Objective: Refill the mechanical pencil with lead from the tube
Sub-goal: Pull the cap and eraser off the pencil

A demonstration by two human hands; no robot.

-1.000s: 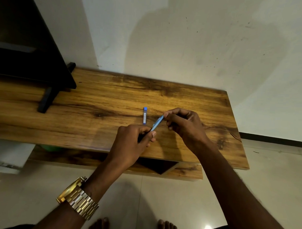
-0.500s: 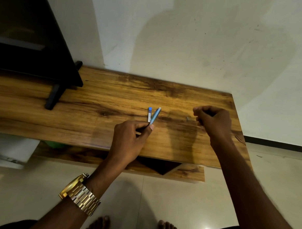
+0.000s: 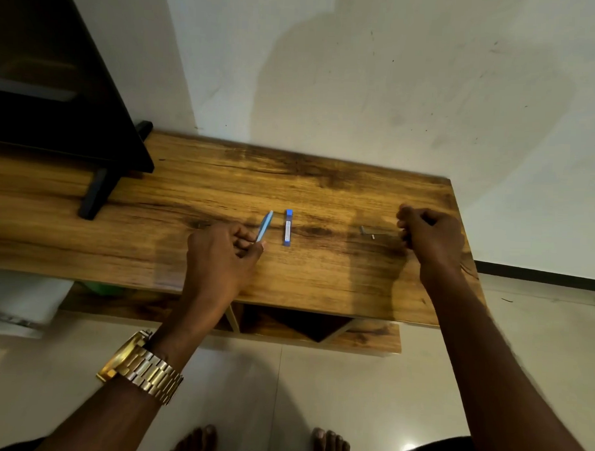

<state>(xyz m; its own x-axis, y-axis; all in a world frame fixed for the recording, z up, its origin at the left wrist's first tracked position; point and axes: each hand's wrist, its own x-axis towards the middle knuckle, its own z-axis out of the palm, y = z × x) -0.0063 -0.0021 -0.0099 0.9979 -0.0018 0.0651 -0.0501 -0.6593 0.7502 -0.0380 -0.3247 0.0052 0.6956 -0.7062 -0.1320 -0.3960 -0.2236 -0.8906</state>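
Pinching the pencil [image 3: 265, 226], left grip [image 3: 221, 256]; tube [image 3: 288, 227] just right; right grip [image 3: 430, 236] curled.

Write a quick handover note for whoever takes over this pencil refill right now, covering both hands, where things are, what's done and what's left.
Left hand: shut on the light blue mechanical pencil, its free end pointing away over the wooden table.
Right hand: curled at the table's right end; whether it holds anything cannot be told.
Lead tube: lying flat just right of the pencil, blue cap on.
Small grey part: on the table between tube and right hand, possibly the pencil's cap.
Left: open the tube, feed lead in, close the pencil.
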